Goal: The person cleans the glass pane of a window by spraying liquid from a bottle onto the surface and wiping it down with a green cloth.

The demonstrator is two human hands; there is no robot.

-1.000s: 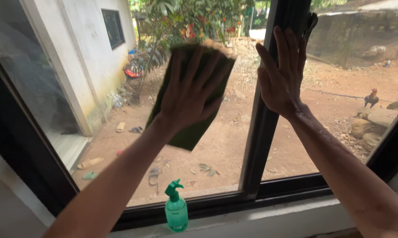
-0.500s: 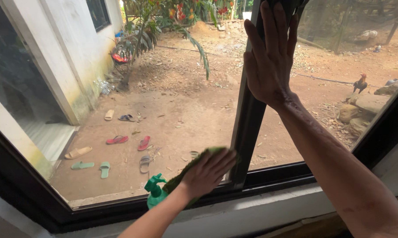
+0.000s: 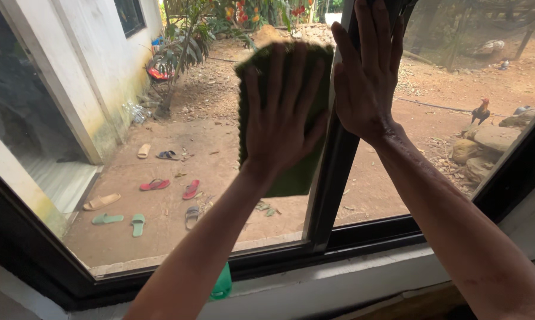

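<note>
While my left hand [image 3: 282,118] presses the green cloth [image 3: 291,172] flat on the window glass [image 3: 178,148], fingers spread apart, a green spray bottle [image 3: 222,284] stands on the sill below. My right hand [image 3: 367,77] lies open against the black frame bar [image 3: 329,195], fingers nearly together.

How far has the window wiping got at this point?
Done: hard to judge; the pane shows no obvious streaks. In hand: the left hand presses a green cloth flat on the glass beside the black frame bar, which the right hand braces. Left: the right pane looks untouched.
</note>
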